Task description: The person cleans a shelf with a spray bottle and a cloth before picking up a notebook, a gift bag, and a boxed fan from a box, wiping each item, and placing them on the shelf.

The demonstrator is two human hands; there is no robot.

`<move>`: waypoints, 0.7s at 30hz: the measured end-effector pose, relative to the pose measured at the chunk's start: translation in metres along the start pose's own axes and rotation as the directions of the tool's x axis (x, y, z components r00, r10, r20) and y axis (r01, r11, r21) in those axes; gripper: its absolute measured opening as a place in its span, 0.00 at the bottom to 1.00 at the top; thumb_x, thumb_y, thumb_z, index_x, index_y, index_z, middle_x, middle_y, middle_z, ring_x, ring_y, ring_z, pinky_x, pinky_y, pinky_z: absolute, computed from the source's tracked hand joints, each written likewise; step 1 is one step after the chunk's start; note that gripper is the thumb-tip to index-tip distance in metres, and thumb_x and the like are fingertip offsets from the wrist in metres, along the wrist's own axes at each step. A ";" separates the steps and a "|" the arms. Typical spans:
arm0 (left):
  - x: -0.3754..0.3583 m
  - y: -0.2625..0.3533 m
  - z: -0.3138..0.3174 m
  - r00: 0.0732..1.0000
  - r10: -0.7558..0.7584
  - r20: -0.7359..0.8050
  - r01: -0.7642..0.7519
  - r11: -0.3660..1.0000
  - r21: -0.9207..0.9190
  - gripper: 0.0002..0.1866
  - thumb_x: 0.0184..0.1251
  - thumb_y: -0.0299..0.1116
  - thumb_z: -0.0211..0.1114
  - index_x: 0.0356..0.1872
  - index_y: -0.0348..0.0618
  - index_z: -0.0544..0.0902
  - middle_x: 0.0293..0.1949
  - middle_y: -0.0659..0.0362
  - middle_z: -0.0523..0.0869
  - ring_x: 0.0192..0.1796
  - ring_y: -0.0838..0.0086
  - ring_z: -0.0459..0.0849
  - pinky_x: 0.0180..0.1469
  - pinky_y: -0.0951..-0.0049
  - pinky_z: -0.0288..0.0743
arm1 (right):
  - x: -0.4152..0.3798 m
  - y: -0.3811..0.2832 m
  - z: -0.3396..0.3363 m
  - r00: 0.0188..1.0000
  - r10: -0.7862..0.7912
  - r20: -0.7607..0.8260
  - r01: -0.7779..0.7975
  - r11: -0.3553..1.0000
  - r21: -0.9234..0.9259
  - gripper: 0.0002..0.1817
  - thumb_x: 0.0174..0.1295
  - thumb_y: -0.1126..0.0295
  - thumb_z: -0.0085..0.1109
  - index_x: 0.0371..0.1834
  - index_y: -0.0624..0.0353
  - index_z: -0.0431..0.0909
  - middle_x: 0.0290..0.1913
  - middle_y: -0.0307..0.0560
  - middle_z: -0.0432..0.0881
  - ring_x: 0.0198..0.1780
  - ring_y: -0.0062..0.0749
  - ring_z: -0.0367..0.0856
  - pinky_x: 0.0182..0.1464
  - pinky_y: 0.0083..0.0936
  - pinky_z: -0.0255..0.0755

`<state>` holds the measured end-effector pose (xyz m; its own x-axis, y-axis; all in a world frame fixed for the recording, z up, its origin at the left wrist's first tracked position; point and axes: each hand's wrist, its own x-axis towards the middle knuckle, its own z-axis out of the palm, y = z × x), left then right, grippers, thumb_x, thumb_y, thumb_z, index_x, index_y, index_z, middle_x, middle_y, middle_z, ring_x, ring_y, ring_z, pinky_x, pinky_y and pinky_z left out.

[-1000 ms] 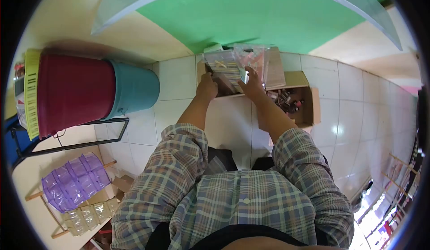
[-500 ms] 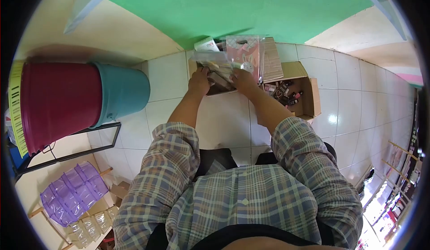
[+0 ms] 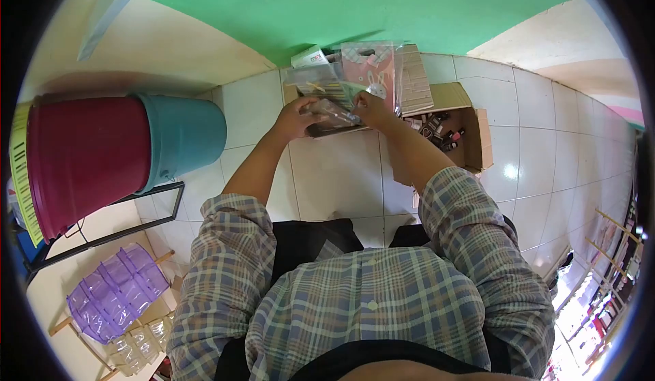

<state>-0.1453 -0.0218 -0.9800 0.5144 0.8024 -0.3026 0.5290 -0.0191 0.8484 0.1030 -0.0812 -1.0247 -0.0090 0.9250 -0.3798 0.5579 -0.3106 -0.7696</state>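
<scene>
My left hand (image 3: pixel 298 118) curves its fingers around the left end of a small clear plastic packet (image 3: pixel 333 113), whose contents I cannot make out. Fingers pinched, my right hand (image 3: pixel 372 109) grips the right edge of a larger clear plastic bag (image 3: pixel 316 78) with brownish, striped contents. Both hands are over the front of a cardboard box (image 3: pixel 290 93), mostly hidden under the goods. Behind my right hand stands a pink bag with a white rabbit (image 3: pixel 372 67), in clear wrapping. A white box (image 3: pixel 310 57) leans at the back left.
To the right, an open cardboard box (image 3: pixel 479 139) holds several small cosmetic-like bottles (image 3: pixel 450 137). A teal bucket (image 3: pixel 184 139) and a dark red tub (image 3: pixel 89 163) lie sideways at left. Purple plastic pockets (image 3: pixel 117 292) hang at lower left. A green wall (image 3: pixel 355 6) rises behind.
My left hand has shifted slightly left and its fingers have spread around the small packet, which now shows between the hands. My right hand has moved slightly right and up.
</scene>
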 end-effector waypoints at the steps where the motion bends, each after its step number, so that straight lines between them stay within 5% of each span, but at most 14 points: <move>1: -0.001 -0.002 0.000 0.985 -0.166 0.050 0.173 0.946 -0.275 0.25 0.50 0.39 0.80 0.48 0.45 0.81 0.42 0.61 0.83 0.40 0.72 0.81 0.39 0.73 0.77 | -0.006 -0.015 -0.004 1.000 0.003 -0.002 -0.003 1.000 0.004 0.14 0.61 0.62 0.61 0.47 0.56 0.79 0.39 0.53 0.84 0.40 0.44 0.84 0.42 0.37 0.74; 2: -0.002 0.002 0.000 0.939 -0.316 0.132 0.339 0.796 -0.502 0.23 0.51 0.39 0.80 0.46 0.43 0.81 0.44 0.64 0.82 0.41 0.76 0.81 0.41 0.77 0.76 | -0.013 -0.029 -0.008 0.999 0.048 -0.009 -0.048 0.998 0.042 0.15 0.61 0.62 0.59 0.48 0.55 0.79 0.37 0.56 0.84 0.42 0.48 0.84 0.46 0.39 0.74; 3: -0.004 0.007 0.003 0.940 -0.314 0.132 0.337 0.797 -0.501 0.23 0.51 0.39 0.80 0.46 0.43 0.81 0.44 0.64 0.82 0.41 0.76 0.81 0.41 0.77 0.76 | -0.014 -0.036 -0.008 0.995 0.101 -0.016 -0.100 0.993 0.062 0.16 0.60 0.61 0.57 0.49 0.55 0.79 0.36 0.58 0.84 0.43 0.52 0.84 0.50 0.41 0.74; 5: -0.011 0.018 0.012 0.894 -0.427 -0.137 0.271 0.758 -0.594 0.23 0.52 0.37 0.80 0.47 0.42 0.80 0.38 0.64 0.81 0.29 0.78 0.76 0.30 0.77 0.72 | -0.009 -0.037 0.000 0.998 0.065 0.005 -0.065 0.998 0.008 0.15 0.61 0.61 0.57 0.48 0.56 0.79 0.35 0.58 0.84 0.43 0.52 0.84 0.49 0.42 0.74; 6: -0.009 0.014 0.012 0.896 -0.421 -0.142 0.264 0.762 -0.592 0.23 0.52 0.37 0.80 0.47 0.42 0.80 0.38 0.64 0.81 0.29 0.78 0.76 0.30 0.77 0.72 | -0.004 -0.036 0.004 0.999 0.030 0.026 -0.029 0.999 -0.045 0.15 0.61 0.61 0.56 0.47 0.57 0.79 0.35 0.57 0.83 0.42 0.52 0.83 0.48 0.42 0.74; 9: -0.009 0.004 0.007 0.887 -0.462 -0.015 0.368 0.724 -0.583 0.21 0.53 0.37 0.79 0.44 0.41 0.81 0.37 0.65 0.81 0.29 0.78 0.76 0.30 0.79 0.69 | -0.002 -0.036 0.012 0.986 -0.093 -0.138 0.097 0.995 0.025 0.13 0.63 0.61 0.55 0.43 0.59 0.78 0.33 0.57 0.83 0.39 0.53 0.82 0.44 0.44 0.73; 12: -0.018 0.006 -0.005 0.886 -0.453 0.097 0.402 0.649 -0.646 0.20 0.53 0.35 0.77 0.46 0.40 0.82 0.38 0.65 0.83 0.34 0.78 0.79 0.36 0.77 0.70 | -0.004 -0.042 -0.003 0.995 -0.013 -0.101 0.034 0.978 0.207 0.13 0.65 0.61 0.55 0.37 0.61 0.76 0.30 0.55 0.80 0.33 0.47 0.79 0.39 0.42 0.71; 16: -0.042 0.055 -0.034 0.970 -0.210 0.120 0.213 0.508 -0.835 0.18 0.59 0.32 0.70 0.49 0.37 0.82 0.45 0.59 0.85 0.48 0.73 0.81 0.48 0.69 0.73 | -0.040 -0.064 -0.056 0.998 -0.030 -0.049 0.045 0.944 0.328 0.14 0.66 0.60 0.55 0.34 0.61 0.74 0.27 0.49 0.78 0.30 0.40 0.75 0.37 0.39 0.68; 17: -0.049 0.071 -0.041 0.989 -0.091 0.118 0.146 0.437 -0.888 0.17 0.61 0.31 0.67 0.50 0.35 0.81 0.47 0.57 0.85 0.52 0.71 0.81 0.53 0.66 0.73 | -0.059 -0.082 -0.082 0.998 0.040 0.057 -0.060 0.904 0.423 0.14 0.67 0.60 0.55 0.36 0.60 0.73 0.27 0.45 0.77 0.29 0.37 0.73 0.36 0.38 0.68; 19: -0.071 0.124 -0.055 0.983 -0.028 0.184 0.181 0.368 -0.912 0.17 0.62 0.31 0.66 0.51 0.33 0.81 0.48 0.55 0.85 0.53 0.68 0.81 0.54 0.64 0.74 | -0.093 -0.097 -0.110 0.983 0.100 0.156 -0.166 0.849 0.502 0.13 0.68 0.60 0.55 0.37 0.60 0.73 0.27 0.41 0.76 0.29 0.34 0.72 0.36 0.37 0.68; 21: -0.097 0.152 -0.058 0.957 0.016 0.291 0.269 0.337 -0.902 0.19 0.64 0.32 0.65 0.52 0.30 0.80 0.50 0.52 0.84 0.54 0.62 0.81 0.56 0.60 0.74 | -0.125 -0.102 -0.133 0.968 0.033 0.249 -0.183 0.771 0.610 0.16 0.70 0.59 0.52 0.50 0.60 0.74 0.39 0.44 0.82 0.40 0.41 0.78 0.46 0.38 0.71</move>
<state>-0.1543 -0.0675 -0.7965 0.6972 0.5935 -0.4020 -0.2925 0.7475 0.5964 0.1578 -0.1358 -0.8308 -0.1967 0.8309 -0.5206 -0.0740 -0.5420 -0.8371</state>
